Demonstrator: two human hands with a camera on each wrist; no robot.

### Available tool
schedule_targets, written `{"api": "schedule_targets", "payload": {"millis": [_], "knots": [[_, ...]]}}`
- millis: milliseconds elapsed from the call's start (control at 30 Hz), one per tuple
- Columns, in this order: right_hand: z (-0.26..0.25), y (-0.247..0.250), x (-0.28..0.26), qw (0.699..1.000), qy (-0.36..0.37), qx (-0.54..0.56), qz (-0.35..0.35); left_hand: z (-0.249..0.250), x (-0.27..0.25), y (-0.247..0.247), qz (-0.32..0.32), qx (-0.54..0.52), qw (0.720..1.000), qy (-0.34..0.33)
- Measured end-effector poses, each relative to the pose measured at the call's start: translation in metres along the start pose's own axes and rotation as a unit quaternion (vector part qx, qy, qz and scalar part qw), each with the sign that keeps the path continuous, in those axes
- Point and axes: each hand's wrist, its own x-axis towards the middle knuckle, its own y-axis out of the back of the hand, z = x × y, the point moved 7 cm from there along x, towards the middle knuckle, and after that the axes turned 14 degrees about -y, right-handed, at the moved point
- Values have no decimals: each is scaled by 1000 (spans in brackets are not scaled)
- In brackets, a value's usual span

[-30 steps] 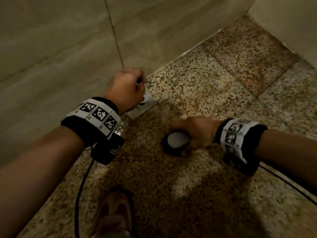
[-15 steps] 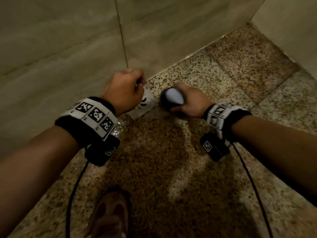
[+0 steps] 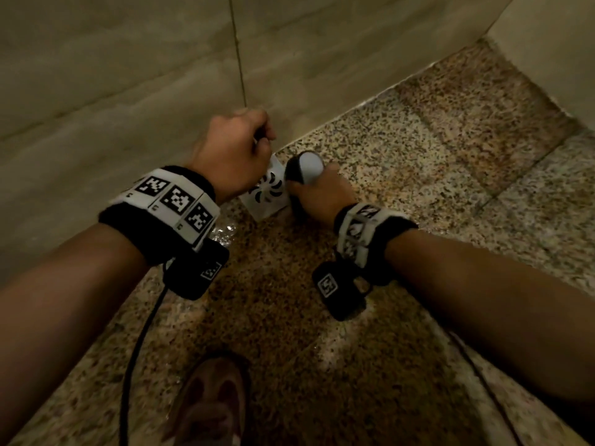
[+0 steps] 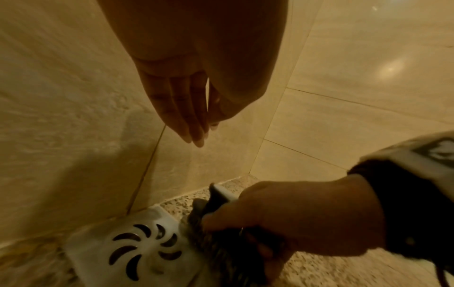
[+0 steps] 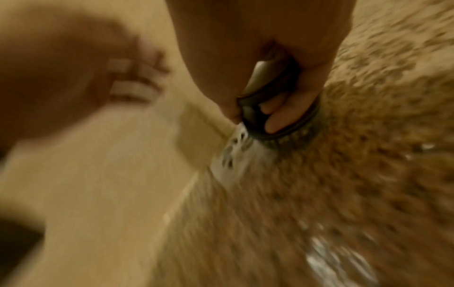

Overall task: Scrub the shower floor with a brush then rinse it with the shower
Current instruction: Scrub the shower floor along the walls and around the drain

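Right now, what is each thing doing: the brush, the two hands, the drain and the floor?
Brush, gripped, bristles down at the drain cover's edge.
Right hand, curled round the brush.
Left hand, holds nothing, fingers relaxed, close to the wall.
Drain cover, flat in the floor, slots mostly uncovered.
Shower floor, wet, water glistening in patches.

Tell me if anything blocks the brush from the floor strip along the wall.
Yes: the white drain cover lies between the brush, gripped by the right hand, and the wall; the left hand hovers over it.
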Motion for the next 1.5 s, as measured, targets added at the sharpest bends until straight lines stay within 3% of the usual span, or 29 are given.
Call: {"api": "schedule_targets", "payload": {"millis": [67,200,333,433,467,533,633,800,933,1100,1167,1267,1367,1500], "knots": [[3,13,-4,999,24,21,-16,-5,-4,7,-1,11,1000,8],[-1,-7,-42,970,173,-152,-79,-20,-14,11,-32,28,999,20],[-6,-75,-92,885,298,-299,-199,-15,-30,6,-58,10,998,-25],[5,-97,-108,796,384,-425,-195,-21,-45,9,-59,7,998,-29],[4,-91,-101,797,390,-427,-177,-24,-48,11,-57,11,998,-30],[-5,-66,-73,849,359,-365,-128,-28,-54,14,-54,12,998,-39],[-20,-19,-30,920,264,-288,-27,-29,-56,20,-43,9,998,-45],[21,57,10,989,88,-79,85,-19,-44,20,-28,-19,998,-54],[101,118,28,979,-105,2,176,-12,-31,10,-46,-23,997,-53],[152,140,26,953,-199,23,226,13,-4,-18,-70,-20,994,-77],[144,132,25,951,-200,-15,236,26,9,-25,-74,-30,992,-97],[99,83,14,970,-82,-65,219,37,25,-22,-56,-28,990,-123],[43,11,-7,991,33,-41,123,28,40,-16,-46,-17,997,-59],[7,-15,-10,999,34,28,10,19,40,-3,-6,-37,999,-5]]}}
